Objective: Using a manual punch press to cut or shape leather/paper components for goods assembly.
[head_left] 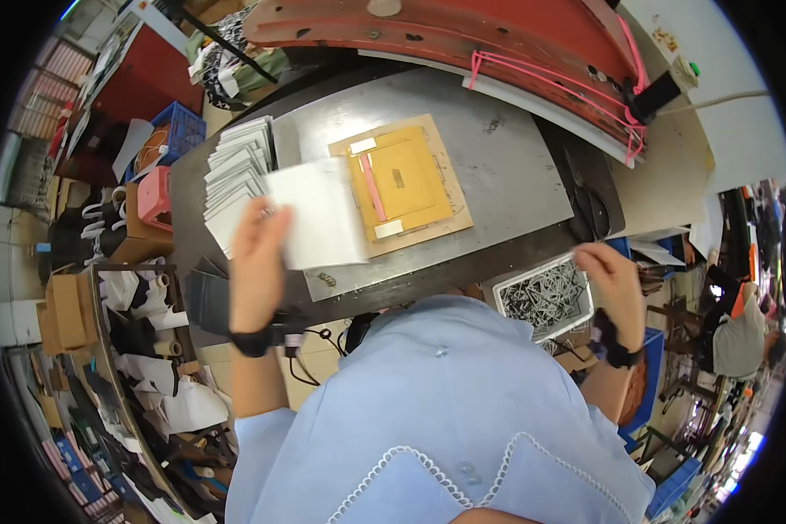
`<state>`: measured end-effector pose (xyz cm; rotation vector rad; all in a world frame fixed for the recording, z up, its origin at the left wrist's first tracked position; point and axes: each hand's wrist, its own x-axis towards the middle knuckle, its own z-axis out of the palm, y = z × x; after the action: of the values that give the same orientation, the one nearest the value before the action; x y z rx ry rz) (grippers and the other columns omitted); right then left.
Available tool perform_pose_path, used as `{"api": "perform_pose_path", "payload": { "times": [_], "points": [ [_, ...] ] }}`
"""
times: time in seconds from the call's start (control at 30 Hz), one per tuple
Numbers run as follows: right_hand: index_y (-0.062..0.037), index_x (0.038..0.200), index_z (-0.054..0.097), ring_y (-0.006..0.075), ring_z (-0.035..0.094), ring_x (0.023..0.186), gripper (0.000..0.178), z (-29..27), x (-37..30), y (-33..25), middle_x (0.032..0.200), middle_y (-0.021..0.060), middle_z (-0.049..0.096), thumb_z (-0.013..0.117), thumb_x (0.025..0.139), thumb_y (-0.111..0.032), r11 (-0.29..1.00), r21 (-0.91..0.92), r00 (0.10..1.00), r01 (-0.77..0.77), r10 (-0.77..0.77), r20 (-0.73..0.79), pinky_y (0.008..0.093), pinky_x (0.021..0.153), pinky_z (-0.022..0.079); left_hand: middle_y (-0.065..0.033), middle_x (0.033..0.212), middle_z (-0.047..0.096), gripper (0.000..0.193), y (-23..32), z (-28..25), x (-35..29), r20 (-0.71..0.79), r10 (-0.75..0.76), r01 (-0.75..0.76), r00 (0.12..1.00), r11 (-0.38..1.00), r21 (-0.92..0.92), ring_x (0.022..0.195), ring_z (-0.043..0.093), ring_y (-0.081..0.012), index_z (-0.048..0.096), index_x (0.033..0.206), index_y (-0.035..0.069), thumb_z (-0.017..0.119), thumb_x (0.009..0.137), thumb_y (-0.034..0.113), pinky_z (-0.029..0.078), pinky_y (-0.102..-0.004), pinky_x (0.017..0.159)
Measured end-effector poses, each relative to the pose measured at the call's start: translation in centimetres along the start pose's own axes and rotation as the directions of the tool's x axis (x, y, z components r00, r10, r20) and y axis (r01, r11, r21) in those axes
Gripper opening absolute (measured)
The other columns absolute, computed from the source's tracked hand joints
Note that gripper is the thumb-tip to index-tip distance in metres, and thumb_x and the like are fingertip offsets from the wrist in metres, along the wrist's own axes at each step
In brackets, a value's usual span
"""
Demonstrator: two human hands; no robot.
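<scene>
One white sheet is pinched in the left hand, lifted off the fanned stack over the grey table. Scrap is being dropped, it seems, as the right hand, fingers loosely curled and holding nothing visible, hovers at the bin of offcuts. Careful alignment on the yellow die board would be called for next.

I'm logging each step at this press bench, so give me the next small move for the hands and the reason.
Probably carry the white sheet rightward and lay it on the yellow die board. The left hand holds the sheet lifted beside the fanned stack of white sheets, and the board's face looks bare. The right hand is at the white tray of offcuts, apparently holding nothing.
</scene>
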<state>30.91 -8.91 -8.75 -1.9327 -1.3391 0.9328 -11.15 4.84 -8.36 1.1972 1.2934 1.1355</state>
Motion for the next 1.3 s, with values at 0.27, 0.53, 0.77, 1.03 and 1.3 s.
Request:
{"api": "perform_pose_path", "payload": {
  "times": [0.27, 0.53, 0.77, 1.03, 1.3],
  "points": [
    [0.0014, 0.114, 0.066, 0.0069, 0.060, 0.070, 0.025, 10.9, 5.9, -8.5, 0.082, 0.0014, 0.065, 0.062, 0.099, -0.019, 0.904, 0.428, 0.898, 0.001, -0.189, 0.397, 0.0224, 0.063, 0.049, -0.0101, 0.103, 0.070, 0.026, -3.5, 7.5, -2.1, 0.375, -0.094, 0.205, 0.922, 0.941, -0.268, 0.092, 0.064, -0.0098, 0.049, 0.122, 0.000, 0.055, 0.103, 0.016, 0.051, -0.0253, 0.078],
    [0.0008, 0.122, 0.060, 0.0049, 0.056, 0.066, 0.031, 13.6, 13.0, -7.5, 0.079, 0.0000, 0.064, 0.065, 0.096, -0.016, 0.876, 0.482, 0.924, 0.019, -0.199, 0.327, 0.0200, 0.055, 0.044, -0.0136, 0.122, 0.065, 0.033, -3.0, 3.1, 1.0, 0.292, 0.212, -0.333, 0.932, 0.819, 0.467, 0.114, 0.062, -0.0267, 0.056, 0.125, 0.001, 0.063, 0.096, 0.014, 0.048, -0.0355, 0.096],
    [0.0041, 0.121, 0.059, 0.0041, 0.056, 0.064, 0.032, 14.6, 14.2, -8.8, 0.079, 0.0009, 0.065, 0.065, 0.094, -0.011, 0.916, 0.391, 0.926, 0.092, -0.223, 0.306, 0.0197, 0.056, 0.044, -0.0147, 0.139, 0.055, 0.046, -3.8, 4.5, 3.7, 0.528, 0.369, -0.644, 0.765, 0.452, 0.617, 0.131, 0.048, -0.0346, 0.057, 0.128, 0.002, 0.071, 0.088, 0.019, 0.039, -0.0438, 0.106],
    [0.0046, 0.123, 0.060, 0.0050, 0.056, 0.067, 0.034, 15.2, 14.1, -8.8, 0.080, 0.0017, 0.064, 0.066, 0.093, -0.011, 0.939, 0.324, 0.937, 0.113, -0.209, 0.279, 0.0206, 0.058, 0.044, -0.0164, 0.141, 0.053, 0.052, -4.1, 4.8, 4.1, 0.557, 0.352, -0.659, 0.752, 0.423, 0.622, 0.131, 0.048, -0.0345, 0.055, 0.129, -0.001, 0.073, 0.084, 0.018, 0.040, -0.0439, 0.105],
    [0.0030, 0.126, 0.060, 0.0120, 0.057, 0.067, 0.041, 15.3, 13.7, -8.9, 0.080, 0.0062, 0.064, 0.069, 0.090, -0.015, 0.956, 0.203, 0.946, 0.212, -0.253, 0.205, 0.0270, 0.063, 0.047, -0.0190, 0.139, 0.053, 0.053, -3.8, 4.7, 4.0, 0.564, 0.346, -0.661, 0.750, 0.429, 0.616, 0.131, 0.048, -0.0356, 0.055, 0.129, -0.002, 0.074, 0.083, 0.017, 0.040, -0.0453, 0.107]
  ]
}}
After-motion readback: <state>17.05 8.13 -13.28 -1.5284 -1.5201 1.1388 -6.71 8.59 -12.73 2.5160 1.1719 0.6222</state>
